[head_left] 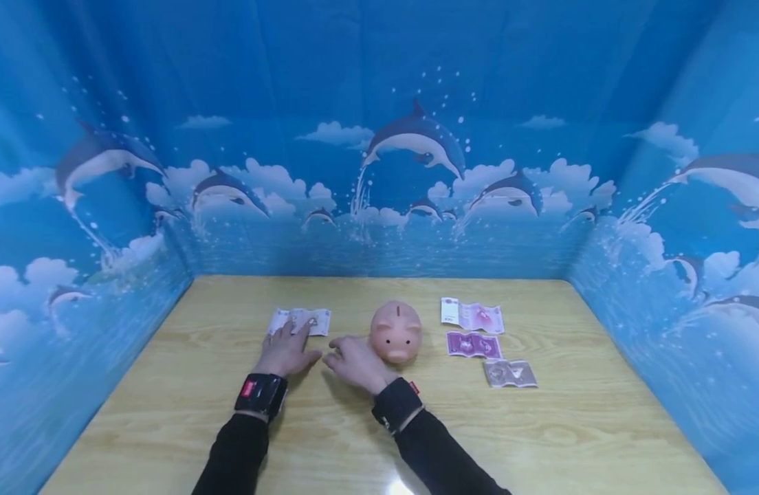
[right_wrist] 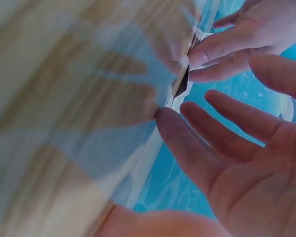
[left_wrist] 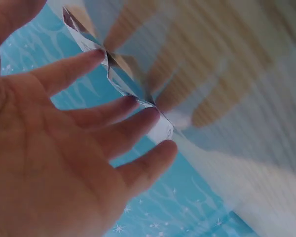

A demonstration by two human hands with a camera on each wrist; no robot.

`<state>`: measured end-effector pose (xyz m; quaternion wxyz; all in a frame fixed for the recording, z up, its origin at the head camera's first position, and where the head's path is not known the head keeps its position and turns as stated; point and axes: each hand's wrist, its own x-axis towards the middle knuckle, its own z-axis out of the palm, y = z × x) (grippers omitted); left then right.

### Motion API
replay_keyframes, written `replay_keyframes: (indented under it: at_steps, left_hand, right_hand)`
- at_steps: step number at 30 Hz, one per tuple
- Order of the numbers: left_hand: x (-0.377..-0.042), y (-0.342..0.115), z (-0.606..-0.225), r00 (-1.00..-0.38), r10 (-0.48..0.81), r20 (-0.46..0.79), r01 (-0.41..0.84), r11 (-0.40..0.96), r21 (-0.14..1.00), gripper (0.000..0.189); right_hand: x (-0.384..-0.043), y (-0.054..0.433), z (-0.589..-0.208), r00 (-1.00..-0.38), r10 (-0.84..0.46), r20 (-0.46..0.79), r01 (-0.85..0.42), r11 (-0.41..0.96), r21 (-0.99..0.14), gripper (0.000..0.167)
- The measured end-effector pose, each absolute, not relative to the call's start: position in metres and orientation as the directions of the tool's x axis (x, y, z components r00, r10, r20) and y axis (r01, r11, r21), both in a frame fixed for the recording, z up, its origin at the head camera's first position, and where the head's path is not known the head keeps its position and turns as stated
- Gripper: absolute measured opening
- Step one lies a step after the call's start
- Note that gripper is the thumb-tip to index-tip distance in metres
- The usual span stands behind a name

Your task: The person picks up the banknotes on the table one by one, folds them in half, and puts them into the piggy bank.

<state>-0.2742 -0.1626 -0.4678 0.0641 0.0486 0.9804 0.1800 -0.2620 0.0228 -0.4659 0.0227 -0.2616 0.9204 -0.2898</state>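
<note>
On the left side of the table lies a creased pale banknote [head_left: 320, 321], and the fingertips of my left hand [head_left: 284, 350] rest on it. In the left wrist view the fingers are spread and nearly straight, touching the folded edge of the banknote [left_wrist: 160, 129]. My right hand [head_left: 357, 363] is between that note and the pink piggy bank [head_left: 397, 328], holding nothing. Its fingers [right_wrist: 187, 143] are loosely extended in the right wrist view, with one fingertip at the tabletop. The piggy bank stands upright just beside the right hand, its coin slot on top.
To the right of the piggy bank lie a pale pink banknote [head_left: 478, 317], a purple banknote [head_left: 474, 344] and a grey-brown banknote [head_left: 511, 373], all creased. A blue curtain [head_left: 379, 240] with dolphins borders the wooden table [head_left: 577, 440] at the back and both sides.
</note>
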Motion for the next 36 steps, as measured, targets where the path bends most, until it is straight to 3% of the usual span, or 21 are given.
replay_keyframes:
  at_steps: [7, 11, 16, 20, 25, 33, 36]
  left_hand:
    - [-0.274, -0.162, -0.46, -0.997, 0.081, 0.016, 0.082, 0.945, 0.317, 0.026]
    - [-0.273, -0.163, -0.46, -0.999, 0.02, 0.051, 0.036, 0.936, 0.35, 0.029]
    - [-0.271, -0.162, -0.465, -0.998, -0.028, 0.06, -0.005, 0.936, 0.351, 0.063]
    - [-0.27, -0.161, -0.467, -0.999, -0.039, 0.021, -0.029, 0.94, 0.34, 0.072]
    - [-0.272, -0.159, -0.466, -0.997, -0.036, 0.062, -0.011, 0.931, 0.365, 0.063]
    - [-0.277, -0.158, -0.467, -0.99, -0.018, 0.137, 0.034, 0.927, 0.374, 0.025]
    - [-0.278, -0.158, -0.467, -0.992, -0.035, 0.12, 0.015, 0.919, 0.395, 0.023]
  right_hand:
    - [-0.264, 0.028, -0.464, -0.853, -0.515, 0.083, -0.471, 0.693, -0.546, 0.036]
    - [-0.264, 0.03, -0.464, -0.84, -0.537, 0.076, -0.482, 0.676, -0.557, 0.037]
    - [-0.261, 0.03, -0.463, -0.82, -0.568, 0.065, -0.513, 0.681, -0.523, 0.037]
    - [-0.259, 0.031, -0.461, -0.805, -0.592, 0.039, -0.526, 0.681, -0.509, 0.037]
    - [-0.259, 0.033, -0.461, -0.805, -0.593, 0.021, -0.512, 0.677, -0.529, 0.038]
    - [-0.262, 0.036, -0.464, -0.815, -0.579, 0.03, -0.503, 0.679, -0.535, 0.038]
    - [-0.263, 0.037, -0.465, -0.818, -0.575, 0.028, -0.496, 0.679, -0.541, 0.039]
